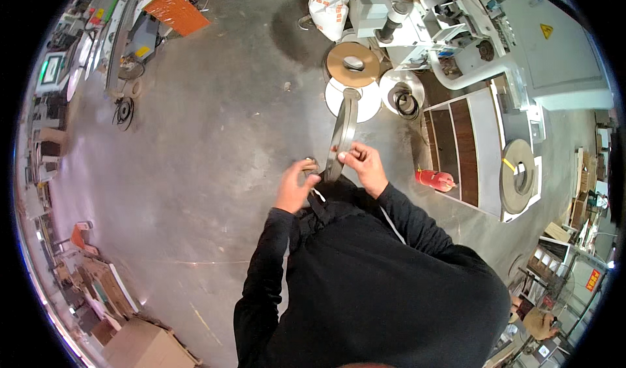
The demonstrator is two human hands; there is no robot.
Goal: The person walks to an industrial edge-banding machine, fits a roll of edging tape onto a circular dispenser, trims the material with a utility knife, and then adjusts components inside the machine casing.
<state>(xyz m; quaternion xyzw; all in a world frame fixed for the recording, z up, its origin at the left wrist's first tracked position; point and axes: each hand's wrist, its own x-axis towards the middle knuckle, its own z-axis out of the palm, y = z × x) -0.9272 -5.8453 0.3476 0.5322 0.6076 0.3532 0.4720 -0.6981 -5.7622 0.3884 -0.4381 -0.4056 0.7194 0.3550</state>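
A grey roll of edge banding (344,130) stands on edge in front of me, seen almost from its narrow side. My right hand (366,168) is closed on its near right side, thumb and fingers against the band. To the left of the roll, my left hand (297,185) is held with curved fingers apart and nothing visible between them. A small brownish thing shows behind its fingertips, too little of it to name. Just beyond the roll, a tan coil (336,64) lies over a white disc (370,102) on the floor.
At the right are a pale disc with black coils (405,100), a red fire extinguisher (435,180) and an open-fronted cabinet (479,149), with another grey roll (512,172) on it. A white sack (326,9) and a machine (407,29) stand ahead. Concrete floor (195,126) stretches left.
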